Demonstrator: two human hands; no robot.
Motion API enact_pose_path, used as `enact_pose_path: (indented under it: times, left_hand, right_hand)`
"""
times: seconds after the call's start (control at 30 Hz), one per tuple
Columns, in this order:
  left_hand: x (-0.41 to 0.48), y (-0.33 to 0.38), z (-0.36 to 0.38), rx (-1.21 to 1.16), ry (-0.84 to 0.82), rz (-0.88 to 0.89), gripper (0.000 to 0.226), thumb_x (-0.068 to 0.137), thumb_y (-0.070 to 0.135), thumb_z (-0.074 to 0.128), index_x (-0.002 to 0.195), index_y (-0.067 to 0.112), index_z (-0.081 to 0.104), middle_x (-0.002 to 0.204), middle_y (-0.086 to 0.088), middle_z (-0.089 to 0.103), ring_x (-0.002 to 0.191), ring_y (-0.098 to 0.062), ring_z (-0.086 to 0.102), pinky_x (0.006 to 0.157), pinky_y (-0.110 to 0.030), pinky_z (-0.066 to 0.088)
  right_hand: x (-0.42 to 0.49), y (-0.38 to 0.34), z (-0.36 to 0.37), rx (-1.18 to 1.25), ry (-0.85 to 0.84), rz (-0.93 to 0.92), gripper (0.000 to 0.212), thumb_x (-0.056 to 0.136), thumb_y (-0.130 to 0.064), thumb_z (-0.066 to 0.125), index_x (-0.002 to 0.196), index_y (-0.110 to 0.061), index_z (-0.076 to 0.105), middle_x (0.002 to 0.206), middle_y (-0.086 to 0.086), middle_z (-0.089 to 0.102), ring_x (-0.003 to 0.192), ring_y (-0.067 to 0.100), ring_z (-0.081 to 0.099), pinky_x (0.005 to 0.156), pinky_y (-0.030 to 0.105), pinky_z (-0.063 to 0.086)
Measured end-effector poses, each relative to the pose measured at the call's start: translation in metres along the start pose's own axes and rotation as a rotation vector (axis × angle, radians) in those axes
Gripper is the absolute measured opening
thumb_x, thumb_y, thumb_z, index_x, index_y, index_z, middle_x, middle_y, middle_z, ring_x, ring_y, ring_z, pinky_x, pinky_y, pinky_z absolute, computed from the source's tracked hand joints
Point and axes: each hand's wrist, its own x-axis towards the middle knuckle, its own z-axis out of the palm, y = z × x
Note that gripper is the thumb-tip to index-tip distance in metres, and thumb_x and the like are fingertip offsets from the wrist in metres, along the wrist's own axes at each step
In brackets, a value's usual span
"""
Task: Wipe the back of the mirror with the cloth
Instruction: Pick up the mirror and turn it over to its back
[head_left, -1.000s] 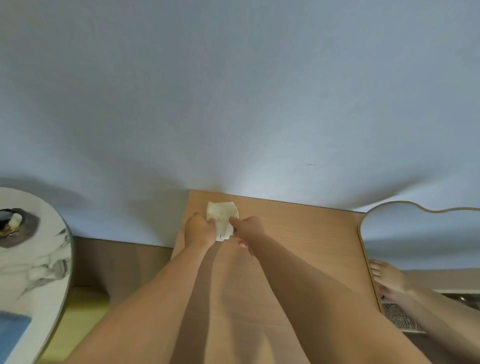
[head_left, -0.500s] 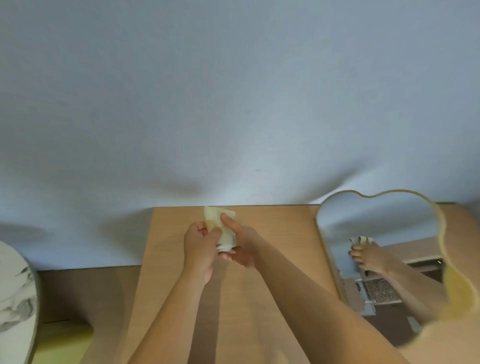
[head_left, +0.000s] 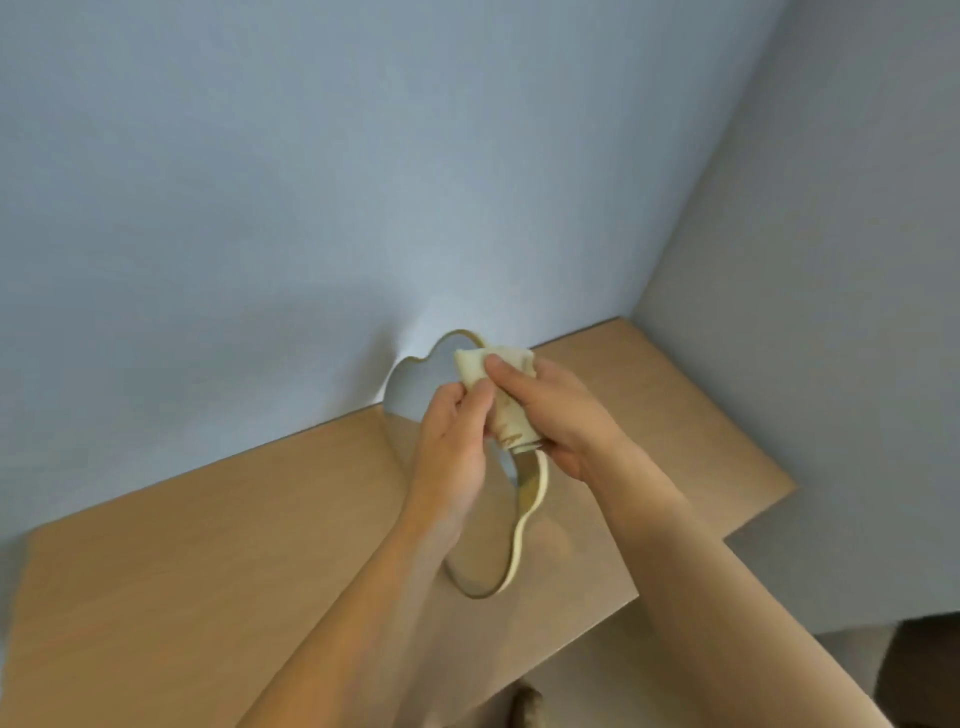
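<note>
A cloud-shaped mirror (head_left: 415, 387) with a cream rim stands on edge on the wooden desk (head_left: 208, 545), its glass face turned toward the left and the wall. Both hands hold a folded cream cloth (head_left: 506, 408) above and in front of the mirror's middle. My left hand (head_left: 454, 441) pinches the cloth's left side. My right hand (head_left: 558, 415) grips it from the right, thumb on top. The hands hide the mirror's middle part, and its back is not visible.
Pale blue walls (head_left: 311, 182) meet in a corner at the right, close behind the mirror. The desk's front edge (head_left: 597, 629) steps back at the right, with floor and a dark object (head_left: 919, 670) below it.
The view has swung to the right, so the mirror now lies under my hands instead of at the right. Both hands kept the cloth and lifted it over the mirror.
</note>
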Motion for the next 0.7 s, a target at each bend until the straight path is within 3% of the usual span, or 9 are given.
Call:
enact_pose_path:
  times: [0.07,0.13,0.2,0.27,0.3,0.37,0.5,0.6,0.7]
  left_hand:
    - [0.004,-0.008,0.035,0.053,0.006,0.012,0.028,0.089,0.040,0.052,0.081,0.019,0.068,0.082,0.001,0.066,0.074,-0.009,0.059,0.078,-0.031,0.049]
    - [0.018,-0.019,0.059,0.146,0.058,0.054,0.031,0.090,0.035,0.049,0.072,0.029,0.073,0.076,0.017,0.067,0.072,-0.001,0.059,0.075,-0.030,0.044]
    - [0.040,-0.036,0.074,0.352,0.156,0.119,0.026,0.096,0.029,0.050,0.097,0.028,0.077,0.097,0.030,0.067,0.092,0.008,0.064,0.084,-0.027,0.046]
    - [0.065,-0.052,0.079,0.634,0.228,0.033,0.056,0.101,0.024,0.057,0.153,0.005,0.046,0.154,0.001,0.048,0.141,-0.020,0.051,0.117,-0.042,0.042]
    - [0.075,-0.060,0.083,0.709,0.258,-0.042,0.077,0.101,0.024,0.060,0.164,0.000,0.023,0.169,-0.013,0.030,0.154,-0.032,0.036,0.125,-0.048,0.034]
    - [0.089,-0.073,0.091,0.759,0.271,-0.109,0.095,0.099,0.021,0.065,0.167,0.000,0.001,0.178,-0.018,0.009,0.164,-0.035,0.016,0.131,-0.049,0.025]
    - [0.108,-0.092,0.091,0.733,0.325,-0.141,0.089,0.094,-0.002,0.058,0.167,0.001,0.007,0.176,-0.012,0.019,0.161,-0.031,0.025,0.127,-0.043,0.034]
    - [0.117,-0.094,0.093,0.637,0.399,-0.197,0.063,0.086,-0.015,0.054,0.144,0.005,0.042,0.150,-0.013,0.045,0.133,-0.035,0.052,0.102,-0.037,0.050]
    - [0.121,-0.097,0.091,0.605,0.403,-0.195,0.063,0.085,-0.017,0.054,0.143,0.007,0.043,0.147,-0.012,0.047,0.127,-0.033,0.054,0.097,-0.035,0.049]
  right_hand:
    - [-0.002,0.000,-0.042,0.027,0.058,-0.063,0.028,0.097,-0.031,0.069,0.112,-0.008,0.072,0.105,0.017,0.079,0.093,0.029,0.077,0.083,0.043,0.062]
    - [0.001,0.005,-0.078,0.040,0.119,-0.093,0.025,0.097,-0.029,0.069,0.114,-0.011,0.071,0.107,0.012,0.080,0.098,0.025,0.077,0.087,0.042,0.062]
    - [0.007,0.016,-0.105,0.045,0.166,-0.080,0.026,0.097,-0.029,0.069,0.116,-0.011,0.069,0.108,0.010,0.079,0.101,0.025,0.077,0.089,0.043,0.062]
    - [0.013,0.031,-0.117,0.017,0.205,-0.043,0.031,0.096,-0.032,0.069,0.119,-0.011,0.067,0.109,0.011,0.078,0.100,0.026,0.076,0.089,0.046,0.063]
    - [0.015,0.040,-0.122,0.009,0.219,-0.021,0.032,0.096,-0.033,0.069,0.119,-0.010,0.066,0.109,0.011,0.077,0.099,0.026,0.076,0.088,0.048,0.063]
    - [0.019,0.057,-0.130,0.029,0.239,0.014,0.028,0.097,-0.032,0.069,0.115,-0.011,0.066,0.108,0.011,0.077,0.095,0.024,0.077,0.085,0.048,0.064]
    - [0.025,0.080,-0.128,0.027,0.239,0.072,0.020,0.097,-0.032,0.069,0.108,-0.017,0.064,0.102,0.008,0.077,0.082,0.016,0.078,0.067,0.035,0.066]
    - [0.030,0.088,-0.124,0.021,0.241,0.092,0.021,0.096,-0.033,0.070,0.107,-0.016,0.064,0.100,0.007,0.077,0.081,0.015,0.078,0.068,0.035,0.066]
    - [0.033,0.089,-0.117,0.017,0.249,0.100,0.020,0.095,-0.033,0.070,0.105,-0.016,0.064,0.099,0.007,0.077,0.083,0.017,0.077,0.068,0.035,0.066]
